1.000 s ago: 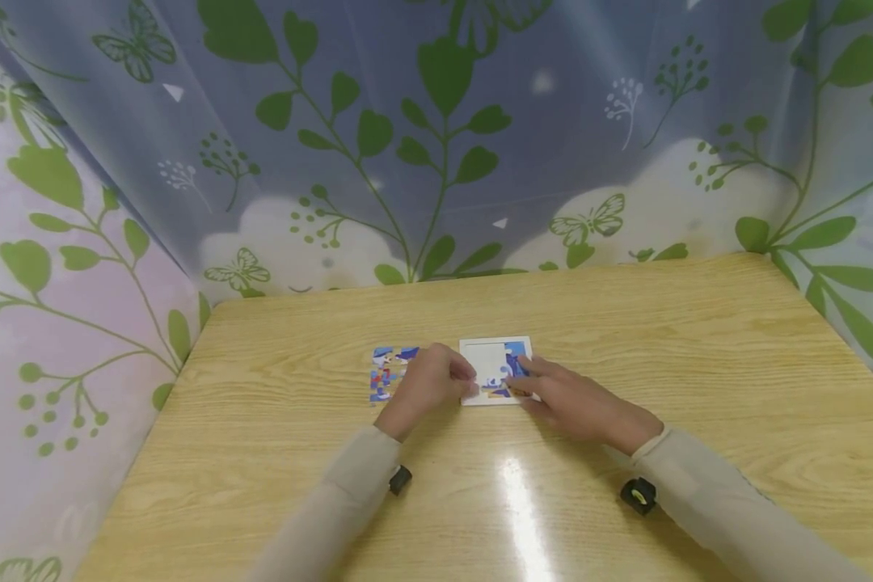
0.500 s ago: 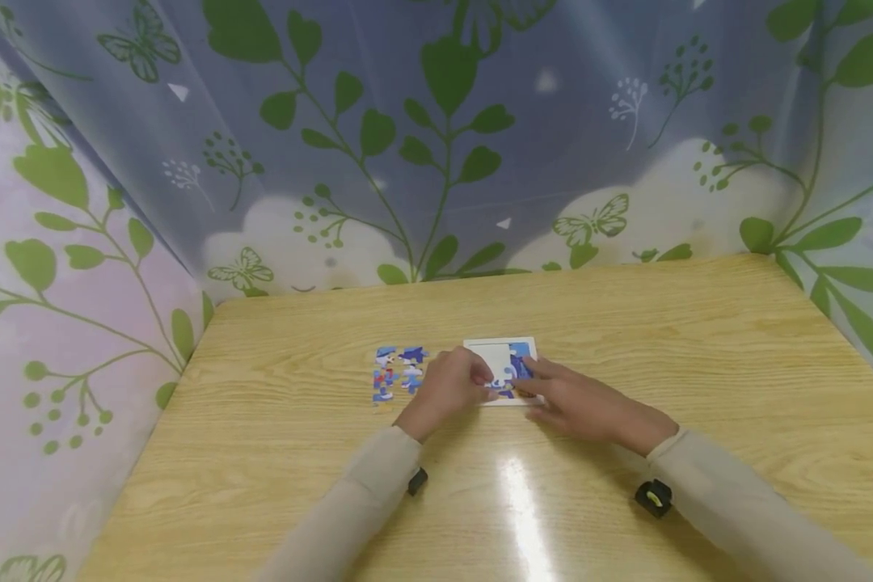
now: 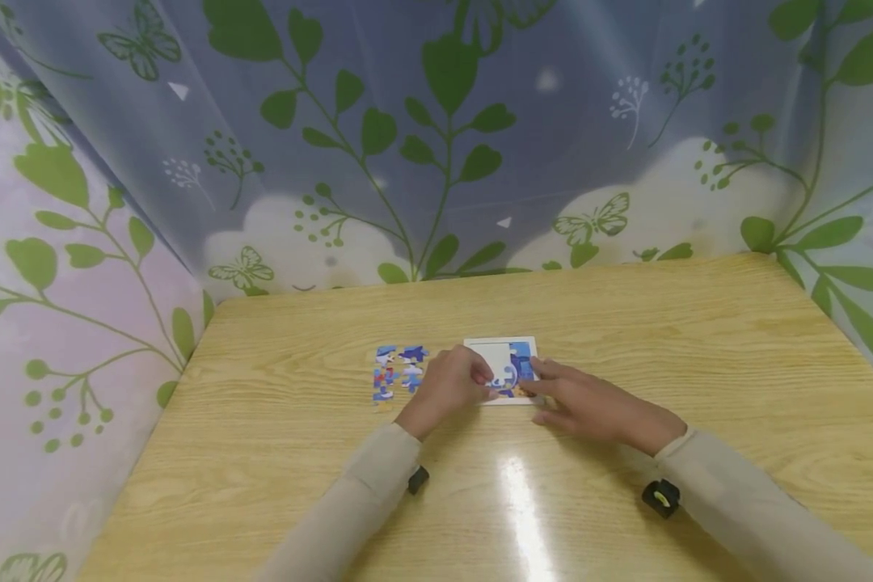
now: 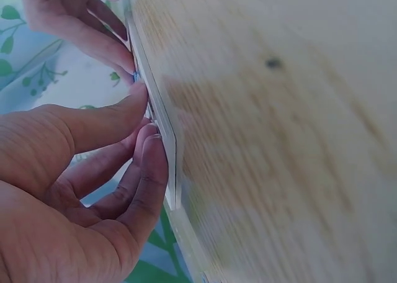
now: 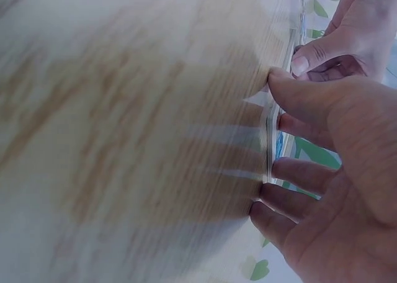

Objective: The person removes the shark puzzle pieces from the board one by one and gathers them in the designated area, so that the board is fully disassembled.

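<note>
A white puzzle tray (image 3: 486,340) lies on the table, with joined blue pieces (image 3: 521,365) along its right side and part of its bottom. My left hand (image 3: 447,388) bends over the tray's lower left, its thumb and fingertips pinched together on a puzzle piece that they mostly cover. In the left wrist view those fingertips meet right at the tray's edge (image 4: 162,125). My right hand (image 3: 589,402) spreads over the tray's right side, thumb at the near edge and fingertips on the pieces and rim. In the right wrist view its fingers (image 5: 304,174) are apart and only slightly bent.
Several loose puzzle pieces (image 3: 411,354) lie left of the tray, partly behind my left hand. The wooden table (image 3: 298,339) meets a leaf-patterned curtain (image 3: 378,218) at the back. Black wrist bands (image 3: 660,497) sit below both sleeves.
Over the past second my left hand has shifted right, further over the tray, uncovering more loose pieces. My right hand has drawn back slightly to the right. The view has also shifted a little.
</note>
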{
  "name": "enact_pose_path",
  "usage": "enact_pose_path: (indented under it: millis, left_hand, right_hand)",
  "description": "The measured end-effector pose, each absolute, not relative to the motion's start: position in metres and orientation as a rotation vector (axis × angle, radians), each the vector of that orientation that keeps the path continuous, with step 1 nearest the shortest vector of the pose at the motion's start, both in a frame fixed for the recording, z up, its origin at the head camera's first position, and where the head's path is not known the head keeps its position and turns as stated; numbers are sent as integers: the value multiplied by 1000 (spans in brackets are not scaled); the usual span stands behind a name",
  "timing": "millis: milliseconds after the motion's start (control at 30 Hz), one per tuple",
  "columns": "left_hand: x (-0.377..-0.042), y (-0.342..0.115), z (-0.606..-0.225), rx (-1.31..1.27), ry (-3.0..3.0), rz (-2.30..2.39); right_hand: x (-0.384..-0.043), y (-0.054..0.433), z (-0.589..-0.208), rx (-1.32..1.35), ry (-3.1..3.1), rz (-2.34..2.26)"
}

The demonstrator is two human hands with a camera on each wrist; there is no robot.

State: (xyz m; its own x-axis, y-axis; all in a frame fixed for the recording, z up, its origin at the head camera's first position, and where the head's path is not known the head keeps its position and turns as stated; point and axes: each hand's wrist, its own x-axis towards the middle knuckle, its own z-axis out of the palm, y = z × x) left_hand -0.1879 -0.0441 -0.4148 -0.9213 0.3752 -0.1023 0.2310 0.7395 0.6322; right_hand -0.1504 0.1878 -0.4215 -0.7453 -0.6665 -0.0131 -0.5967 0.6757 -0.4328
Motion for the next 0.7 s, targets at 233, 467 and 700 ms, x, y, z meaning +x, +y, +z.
enact_pose_path:
  millis: [233,467,700]
  left_hand:
    - [-189,-43,-414,436,2704,979]
    - [-190,-44,-414,428,2697,1029]
    - [-190,-43,-415,384,2674,1070]
  right_hand:
    - [-150,187,-421,-1051,2724,-627]
    - [-151,187,-422,-1029,2729,-624]
    - [-150,187,-421,-1034,2731,-635]
